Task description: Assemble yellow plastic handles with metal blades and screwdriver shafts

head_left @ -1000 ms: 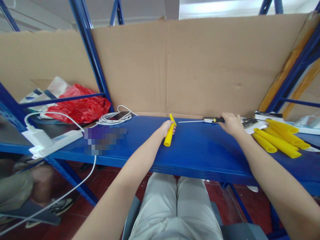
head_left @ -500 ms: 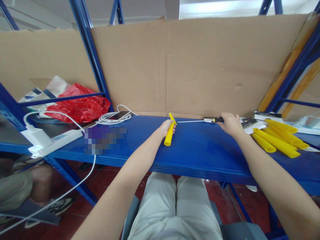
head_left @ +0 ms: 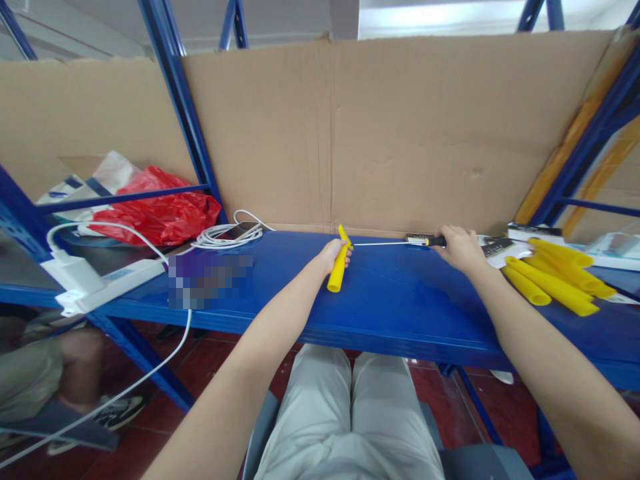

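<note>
Yellow tube (head_left: pixel 337 275) in my far-off left hand (head_left: pixel 336 255), which is closed round it over the blue shelf (head_left: pixel 395 300), my right hand (head_left: pixel 463 248) wrapped on a black-handled screwdriver (head_left: pixel 434 241), tip by the tube's side, other yellow tubes (head_left: pixel 561 283) to its right.

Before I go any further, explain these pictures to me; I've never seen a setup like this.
No machine works here: a person does, bare-handed. One camera, worn on that person's head, takes every picture, looking forward and down. The person's left grip is closed around a yellow tube. The right grip holds a black-handled tool, its thin shaft pointing toward the tube; whether they touch is too small to tell. On the blue table, more yellow tubes lie to the right, with a coiled white cable and white power strip to the left.
</note>
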Demonstrator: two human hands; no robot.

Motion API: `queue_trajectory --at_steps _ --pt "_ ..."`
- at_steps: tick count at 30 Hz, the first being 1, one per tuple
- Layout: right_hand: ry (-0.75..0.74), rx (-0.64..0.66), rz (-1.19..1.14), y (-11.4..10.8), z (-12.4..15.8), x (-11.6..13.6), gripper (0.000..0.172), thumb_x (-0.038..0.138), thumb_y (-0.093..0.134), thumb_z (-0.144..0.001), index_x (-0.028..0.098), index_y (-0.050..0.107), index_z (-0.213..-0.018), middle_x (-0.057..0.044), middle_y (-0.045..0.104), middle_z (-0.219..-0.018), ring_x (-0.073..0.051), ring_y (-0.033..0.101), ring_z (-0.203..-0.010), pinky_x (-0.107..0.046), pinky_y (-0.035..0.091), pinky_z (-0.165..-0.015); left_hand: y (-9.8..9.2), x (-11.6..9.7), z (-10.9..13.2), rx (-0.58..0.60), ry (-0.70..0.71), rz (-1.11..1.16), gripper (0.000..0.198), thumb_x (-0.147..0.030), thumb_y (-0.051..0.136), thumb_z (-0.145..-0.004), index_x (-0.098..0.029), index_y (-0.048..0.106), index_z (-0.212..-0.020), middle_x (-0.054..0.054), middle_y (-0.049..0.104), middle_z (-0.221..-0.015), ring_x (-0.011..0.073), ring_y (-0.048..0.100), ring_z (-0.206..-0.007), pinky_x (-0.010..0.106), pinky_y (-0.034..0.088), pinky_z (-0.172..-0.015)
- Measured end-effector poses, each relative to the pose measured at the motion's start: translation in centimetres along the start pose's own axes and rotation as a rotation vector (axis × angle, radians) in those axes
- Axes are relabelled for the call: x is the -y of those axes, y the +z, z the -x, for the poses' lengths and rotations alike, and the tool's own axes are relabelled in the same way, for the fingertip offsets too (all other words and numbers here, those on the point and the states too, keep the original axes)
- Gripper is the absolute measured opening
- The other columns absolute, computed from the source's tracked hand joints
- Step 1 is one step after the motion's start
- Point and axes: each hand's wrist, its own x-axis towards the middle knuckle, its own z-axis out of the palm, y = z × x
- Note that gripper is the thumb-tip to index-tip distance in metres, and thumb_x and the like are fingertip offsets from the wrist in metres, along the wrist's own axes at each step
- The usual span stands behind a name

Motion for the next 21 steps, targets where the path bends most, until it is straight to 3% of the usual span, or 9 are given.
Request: queue_trajectory --at_steps 8,16,21 --pt "-0.083 0.027 0.106 -0.2 0.1 -0.1 0.023 0.035 0.055 -0.08 0.019 0.069 -0.089 -0.016 0.065 -0.094 -0.032 0.056 -0.094 -0.039 0.037 -0.074 0.0 0.0 0.2 -0.006 -0.027 -0.036 0.017 -0.022 0.034 -0.096 -0.018 0.05 -0.091 -0.004 0.042 -0.054 0.0111 0.037 -0.037 0.021 0.031 -0.037" --pt "0.147 0.135 0.158 -1.4 0.4 0.9 0.046 0.06 0.056 -0.08 0.019 0.07 -0.094 -0.016 0.071 -0.085 -0.034 0.065 -0.084 -0.039 0.041 -0.069 0.1 -0.2 0.7 -0.045 -0.022 -0.068 0.018 -0.022 0.034 -0.097 -0.018 0.048 -0.087 -0.004 0.042 -0.053 0.0107 0.037 -0.037 0.021 0.031 -0.037" --pt "0.064 0.181 0.085 -0.6 0.2 0.1 0.036 0.05 0.057 -0.08 0.018 0.07 -0.091 -0.016 0.071 -0.089 -0.033 0.066 -0.087 -0.039 0.046 -0.071 0.0 -0.2 0.6 -0.073 -0.024 -0.084 0.015 -0.02 0.036 -0.095 -0.018 0.048 -0.088 -0.003 0.043 -0.052 0.0109 0.037 -0.037 0.02 0.031 -0.038"
